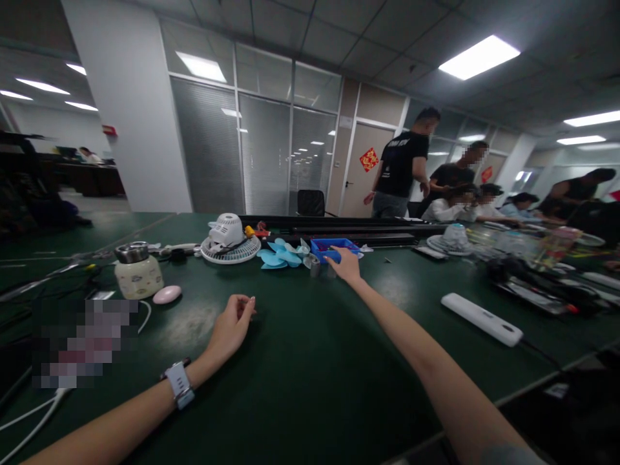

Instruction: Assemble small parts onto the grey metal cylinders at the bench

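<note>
My left hand [236,323] rests over the green table [300,361], its fingers curled in toward the thumb. Whatever those fingers hold, if anything, is hidden. My right hand [347,265] reaches far forward to the front edge of a blue plastic bin [320,248], with thumb and forefinger apart and nothing visible between them. Small dark parts lie inside the bin. Just left of that hand stands a small grey cylinder [314,267]. Light-blue fan blades [281,254] lie beside it, and a white fan housing with its grille [227,242] is further left.
A cream flask [139,274], a pink oval object [167,295] and cables sit at left. On the right are a white power strip [482,318] and a cluttered dark heap [527,281]. Long black bars [339,229] line the back. Several people are beyond, at right.
</note>
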`<state>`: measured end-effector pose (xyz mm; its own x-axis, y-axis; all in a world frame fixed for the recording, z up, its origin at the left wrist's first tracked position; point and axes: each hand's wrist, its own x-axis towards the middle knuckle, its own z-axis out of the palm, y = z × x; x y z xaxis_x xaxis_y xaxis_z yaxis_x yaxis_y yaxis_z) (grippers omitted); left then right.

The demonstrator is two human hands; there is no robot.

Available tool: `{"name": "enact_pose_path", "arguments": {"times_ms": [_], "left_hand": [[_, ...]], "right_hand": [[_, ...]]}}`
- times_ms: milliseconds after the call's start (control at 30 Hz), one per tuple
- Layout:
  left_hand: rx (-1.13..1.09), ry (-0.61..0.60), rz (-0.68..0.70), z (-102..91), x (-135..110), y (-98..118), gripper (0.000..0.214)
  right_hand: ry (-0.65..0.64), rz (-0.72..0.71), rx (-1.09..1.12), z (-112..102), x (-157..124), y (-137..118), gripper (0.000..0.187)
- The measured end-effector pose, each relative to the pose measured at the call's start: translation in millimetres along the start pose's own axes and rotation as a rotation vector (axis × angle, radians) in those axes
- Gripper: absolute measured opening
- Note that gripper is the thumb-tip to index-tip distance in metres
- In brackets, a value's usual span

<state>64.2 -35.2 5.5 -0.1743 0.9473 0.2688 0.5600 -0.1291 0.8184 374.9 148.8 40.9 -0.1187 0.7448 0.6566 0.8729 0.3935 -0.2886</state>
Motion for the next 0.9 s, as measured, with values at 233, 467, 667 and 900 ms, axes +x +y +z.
{"name": "enact_pose_path", "arguments": {"times_ms": [233, 467, 667, 900], "left_hand": [[-0.012, -0.013, -0.003, 0.1, -1, 4, 0.044], [-0.003, -0.022, 0.014, -0.3, -1, 4, 0.041], [0.004, 0.020, 0.113, -1.4, -9, 13, 0.040], [0.051, -0.007, 0.291, -5.6, -17, 24, 0.042]], "right_hand": [[-0.200, 0.266, 0.342, 22, -16, 40, 0.054], [-0.144, 0.298, 0.431, 15, -29, 5, 0.041], [-0.419, 0.053, 0.895, 5, -78, -96, 0.046], [-0.527, -0.080, 0.949, 16, -103, -156, 0.037]]}}
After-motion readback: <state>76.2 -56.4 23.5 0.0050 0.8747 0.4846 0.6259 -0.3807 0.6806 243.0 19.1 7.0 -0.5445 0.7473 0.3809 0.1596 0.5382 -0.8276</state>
